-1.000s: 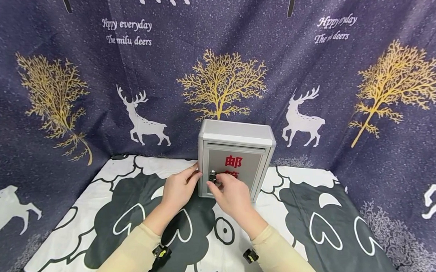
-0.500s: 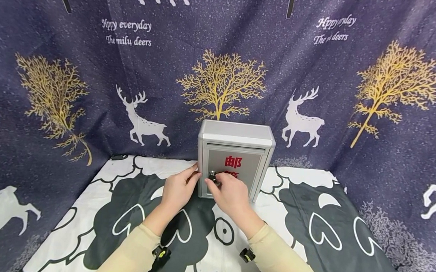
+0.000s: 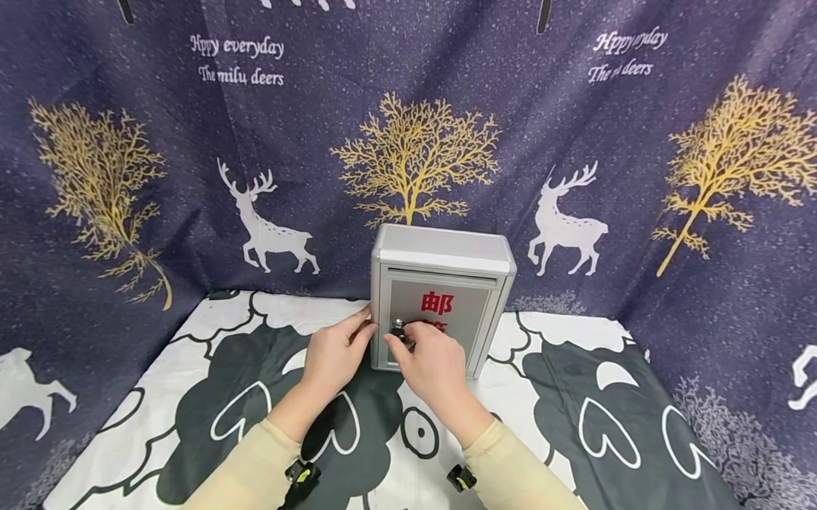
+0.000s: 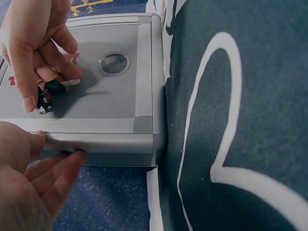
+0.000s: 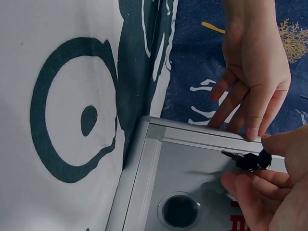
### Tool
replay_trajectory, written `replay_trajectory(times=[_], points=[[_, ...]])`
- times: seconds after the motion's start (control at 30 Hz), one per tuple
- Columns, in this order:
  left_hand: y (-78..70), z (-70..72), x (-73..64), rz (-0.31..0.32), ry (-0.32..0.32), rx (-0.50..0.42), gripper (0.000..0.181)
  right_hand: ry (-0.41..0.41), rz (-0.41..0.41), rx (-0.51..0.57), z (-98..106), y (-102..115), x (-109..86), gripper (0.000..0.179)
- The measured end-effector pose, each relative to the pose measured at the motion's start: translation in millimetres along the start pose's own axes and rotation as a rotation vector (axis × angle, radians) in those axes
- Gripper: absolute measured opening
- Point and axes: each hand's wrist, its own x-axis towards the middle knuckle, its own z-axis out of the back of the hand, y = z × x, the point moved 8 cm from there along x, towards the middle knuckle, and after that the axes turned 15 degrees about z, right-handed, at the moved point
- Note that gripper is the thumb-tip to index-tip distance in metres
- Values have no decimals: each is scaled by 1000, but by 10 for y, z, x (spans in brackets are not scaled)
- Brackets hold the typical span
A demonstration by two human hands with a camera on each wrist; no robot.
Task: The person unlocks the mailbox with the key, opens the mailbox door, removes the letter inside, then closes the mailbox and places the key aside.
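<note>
A silver metal mailbox (image 3: 450, 249) with red characters stands upright on the cloth. Its front door looks closed, with a lock (image 3: 398, 324) near the left edge. My right hand (image 3: 434, 363) is at the lock, thumb and fingers pinching the black head of a key (image 5: 252, 161). A metal blade sticks out from the black part, clear of the door; the lock itself is mostly hidden by the fingers. My left hand (image 3: 335, 358) rests on the mailbox's left side, thumb at the front edge and the other fingers extended along the side.
A round window (image 4: 114, 64) sits low in the mailbox door. Below lies a black-and-white patterned cloth (image 3: 365, 466). A dark blue curtain (image 3: 417, 50) printed with deer and trees hangs close behind the mailbox and at both sides.
My right hand and forearm have shifted very slightly left while staying at the lock. The left hand and mailbox have hardly moved.
</note>
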Motion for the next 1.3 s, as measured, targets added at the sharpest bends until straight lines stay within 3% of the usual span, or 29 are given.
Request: replay_trajectory(times=[0.6,1.3], points=[[-4,3,5,-4,5,2,36,-12,4,-40,1,31,20,29],[50,-19,2,29,16,4,38,-129,-21,138,-60,41,-49,23]])
